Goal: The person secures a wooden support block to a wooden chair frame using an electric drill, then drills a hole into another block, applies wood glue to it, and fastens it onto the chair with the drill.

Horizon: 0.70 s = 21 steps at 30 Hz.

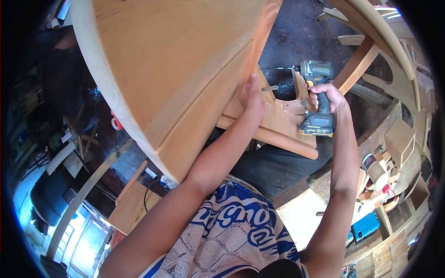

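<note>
My right hand (328,97) is wrapped around the grip of a dark cordless impact driver (317,69) marked LOTUS. The driver's thin bit (285,68) points left, toward a wooden rail (260,41) along the edge of a large curved wood panel (171,60). At the lower part of that rail, my left hand (251,98) grips the wood with the thumb lying up along it; its other fingers are mostly hidden. Just right of this hand, a small metal plate (269,88) sticks out over a shaped wooden piece (280,116). Below it lies a rounded wooden bar (278,142).
Curved wooden frames (394,41) stand at the upper right. On the right, a glue bottle (376,173) and a blue box (365,226) lie among wood offcuts. A roll of red tape (116,121) is left of the panel. A wooden board (134,206) is at lower left.
</note>
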Motion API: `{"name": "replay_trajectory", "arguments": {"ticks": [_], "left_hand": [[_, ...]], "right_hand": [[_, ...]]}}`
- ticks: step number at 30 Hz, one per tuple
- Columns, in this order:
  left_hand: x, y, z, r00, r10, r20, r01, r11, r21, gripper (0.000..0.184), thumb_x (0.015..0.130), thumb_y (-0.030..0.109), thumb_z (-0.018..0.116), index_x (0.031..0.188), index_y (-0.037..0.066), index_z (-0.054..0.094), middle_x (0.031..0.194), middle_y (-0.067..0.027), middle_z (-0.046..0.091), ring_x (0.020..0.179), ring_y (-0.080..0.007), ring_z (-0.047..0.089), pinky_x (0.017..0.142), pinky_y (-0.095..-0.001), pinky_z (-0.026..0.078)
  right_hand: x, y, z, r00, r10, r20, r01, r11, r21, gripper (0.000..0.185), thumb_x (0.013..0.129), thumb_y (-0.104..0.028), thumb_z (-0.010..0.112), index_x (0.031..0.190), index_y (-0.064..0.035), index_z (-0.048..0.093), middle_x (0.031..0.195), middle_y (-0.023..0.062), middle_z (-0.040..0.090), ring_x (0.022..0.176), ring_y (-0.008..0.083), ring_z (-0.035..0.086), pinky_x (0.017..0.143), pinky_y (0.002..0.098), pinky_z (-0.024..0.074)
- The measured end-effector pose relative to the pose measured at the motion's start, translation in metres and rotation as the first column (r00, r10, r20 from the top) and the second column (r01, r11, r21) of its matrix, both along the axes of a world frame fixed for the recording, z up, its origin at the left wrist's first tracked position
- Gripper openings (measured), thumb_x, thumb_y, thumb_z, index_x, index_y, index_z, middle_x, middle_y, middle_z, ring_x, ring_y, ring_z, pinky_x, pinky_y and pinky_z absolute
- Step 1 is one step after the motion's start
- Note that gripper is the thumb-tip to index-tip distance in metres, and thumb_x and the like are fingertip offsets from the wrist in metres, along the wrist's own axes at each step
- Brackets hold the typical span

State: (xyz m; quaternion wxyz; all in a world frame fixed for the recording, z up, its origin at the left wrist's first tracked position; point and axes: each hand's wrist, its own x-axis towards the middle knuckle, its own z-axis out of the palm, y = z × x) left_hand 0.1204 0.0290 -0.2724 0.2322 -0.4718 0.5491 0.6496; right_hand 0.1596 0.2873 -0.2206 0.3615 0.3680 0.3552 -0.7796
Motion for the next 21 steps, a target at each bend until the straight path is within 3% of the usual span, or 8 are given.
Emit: {"name": "replay_trajectory", "arguments": {"ticks": [1, 3, 4, 6, 10, 12, 21], "left_hand": [[0.000, 0.000, 0.001, 1.000, 0.002, 0.001, -0.002, 1.000, 0.000, 0.040, 0.094, 0.048, 0.070, 0.080, 0.017, 0.050, 0.069, 0.0075, 0.044, 0.048, -0.0052, 0.032, 0.042, -0.0226, 0.025], [0.001, 0.001, 0.000, 0.999, 0.051, -0.020, -0.051, 0.999, -0.001, 0.041, 0.094, 0.043, 0.072, 0.079, 0.010, 0.055, 0.079, 0.0004, 0.054, 0.077, -0.0111, 0.049, 0.073, -0.0304, 0.044], [0.001, 0.001, 0.000, 0.999, 0.051, -0.018, -0.051, 0.999, 0.001, 0.041, 0.094, 0.043, 0.072, 0.079, 0.010, 0.055, 0.079, 0.0004, 0.054, 0.077, -0.0111, 0.049, 0.073, -0.0304, 0.044], [0.002, 0.000, 0.000, 1.000, 0.003, 0.000, -0.003, 1.000, -0.014, 0.042, 0.092, 0.050, 0.072, 0.082, 0.017, 0.049, 0.068, 0.0070, 0.043, 0.049, -0.0054, 0.032, 0.042, -0.0222, 0.026], [0.000, 0.002, 0.005, 1.000, 0.026, 0.007, -0.026, 0.999, -0.019, 0.042, 0.091, 0.051, 0.073, 0.082, 0.017, 0.049, 0.068, 0.0070, 0.043, 0.049, -0.0054, 0.032, 0.043, -0.0222, 0.026], [0.002, 0.000, 0.002, 0.998, 0.060, -0.006, -0.060, 0.998, -0.017, 0.044, 0.092, 0.045, 0.074, 0.076, 0.010, 0.053, 0.077, 0.0004, 0.055, 0.074, -0.0107, 0.049, 0.070, -0.0295, 0.045], [0.003, -0.001, 0.006, 0.999, 0.052, 0.003, -0.053, 0.998, 0.027, 0.043, 0.094, 0.044, 0.073, 0.076, 0.012, 0.052, 0.075, 0.0019, 0.052, 0.071, -0.0095, 0.046, 0.066, -0.0292, 0.042]], "right_hand": [[-0.001, 0.001, 0.000, 1.000, 0.008, 0.010, -0.008, 1.000, -0.017, 0.029, 0.082, -0.014, 0.070, 0.110, -0.0065, 0.065, 0.068, 0.0017, 0.060, 0.055, 0.0113, 0.055, 0.051, 0.0258, 0.0470], [-0.004, 0.003, 0.003, 1.000, 0.018, 0.021, -0.017, 0.999, -0.032, 0.029, 0.082, -0.014, 0.071, 0.110, -0.0071, 0.065, 0.069, 0.0016, 0.060, 0.055, 0.0114, 0.056, 0.051, 0.0259, 0.0473], [-0.007, 0.006, 0.003, 0.998, 0.055, 0.028, -0.056, 0.998, 0.005, 0.029, 0.082, -0.014, 0.072, 0.110, -0.0075, 0.066, 0.069, 0.0017, 0.061, 0.055, 0.0117, 0.056, 0.052, 0.0265, 0.0481], [-0.010, 0.010, 0.000, 0.995, 0.088, 0.040, -0.090, 0.995, 0.047, 0.029, 0.082, -0.015, 0.072, 0.110, -0.0080, 0.066, 0.070, 0.0018, 0.061, 0.056, 0.0120, 0.057, 0.053, 0.0271, 0.0488], [-0.019, 0.013, -0.003, 0.987, 0.145, 0.064, -0.153, 0.977, 0.148, 0.023, 0.082, -0.017, 0.075, 0.102, -0.0082, 0.069, 0.074, 0.0031, 0.064, 0.058, 0.0140, 0.059, 0.056, 0.0297, 0.0507], [-0.018, 0.016, -0.009, 0.985, 0.155, 0.074, -0.162, 0.983, 0.087, 0.021, 0.080, -0.015, 0.074, 0.099, -0.0075, 0.068, 0.073, 0.0036, 0.063, 0.058, 0.0145, 0.059, 0.057, 0.0305, 0.0507], [-0.023, 0.012, -0.007, 0.984, 0.162, 0.076, -0.169, 0.981, 0.096, 0.022, 0.075, -0.011, 0.069, 0.095, -0.0033, 0.066, 0.066, 0.0041, 0.059, 0.053, 0.0152, 0.054, 0.055, 0.0298, 0.0482]]}}
